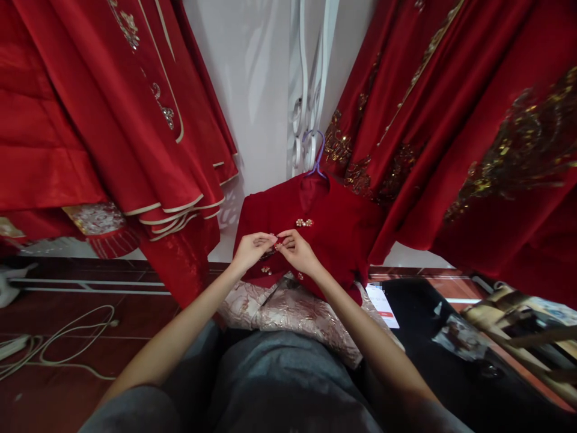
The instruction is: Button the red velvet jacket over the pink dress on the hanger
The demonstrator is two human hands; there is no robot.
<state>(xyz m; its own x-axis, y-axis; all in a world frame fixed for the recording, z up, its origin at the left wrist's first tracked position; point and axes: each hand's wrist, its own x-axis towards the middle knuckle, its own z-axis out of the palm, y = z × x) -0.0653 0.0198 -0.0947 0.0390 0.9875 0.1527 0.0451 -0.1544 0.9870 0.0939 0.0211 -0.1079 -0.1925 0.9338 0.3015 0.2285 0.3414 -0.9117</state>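
Note:
A dark red jacket [347,210] with a purple hanger [319,157] in its neck leans in front of me. A jewelled clasp [305,222] joins its front below the collar. Lower down, the front edges are apart, with another clasp half [266,270] on the left side. My left hand [253,249] pinches the left front edge at a small ornament between my fingers. Opposite it, my right hand [297,251] pinches the other edge, its fingertips almost meeting the left ones. The fingers partly hide the ornament. Pinkish brocade cloth [306,307] lies under the hem, over my lap.
Red embroidered garments [148,120] hang at left, and more red garments with gold trim [433,120] at right. White cable [76,355] loops on the tiled floor. A lit phone [382,305] and a small plastic bag [460,338] lie on a black surface at right.

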